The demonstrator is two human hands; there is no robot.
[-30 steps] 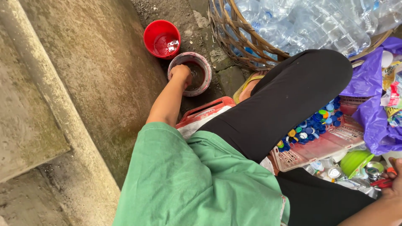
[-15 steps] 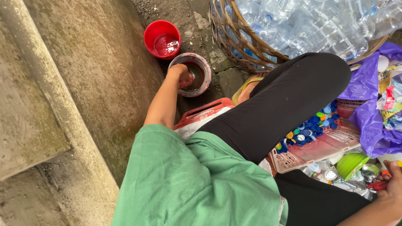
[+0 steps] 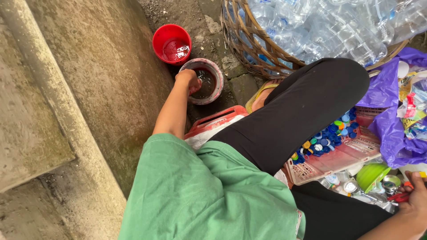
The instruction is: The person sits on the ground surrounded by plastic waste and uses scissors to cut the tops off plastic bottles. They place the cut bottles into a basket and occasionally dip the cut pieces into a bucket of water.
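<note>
My left hand [image 3: 189, 80] reaches out to a small pale tub [image 3: 218, 86] holding dark liquid. The hand rests curled at the tub's near-left rim; what the fingers hold is hidden. Just behind the tub stands a red bucket [image 3: 156, 41] with a little liquid and some small bits in it. At the lower right edge my right hand [image 3: 416, 198] is closed around a red-handled tool [image 3: 397, 197]. A shallow red tray [image 3: 356, 153] beside my knee holds several coloured bottle caps [image 3: 329, 138].
A wicker basket [image 3: 247, 44] full of clear plastic bottles [image 3: 320, 26] stands at the back. A purple bag [image 3: 384, 91] with wrappers lies on the right, and a green lid [image 3: 371, 175] is near the tray. A concrete ledge [image 3: 80, 98] runs along the left. A red crate [image 3: 213, 121] is under me.
My left hand has drawn back from inside the tub to its near rim. My right hand has come further into view at the lower right.
</note>
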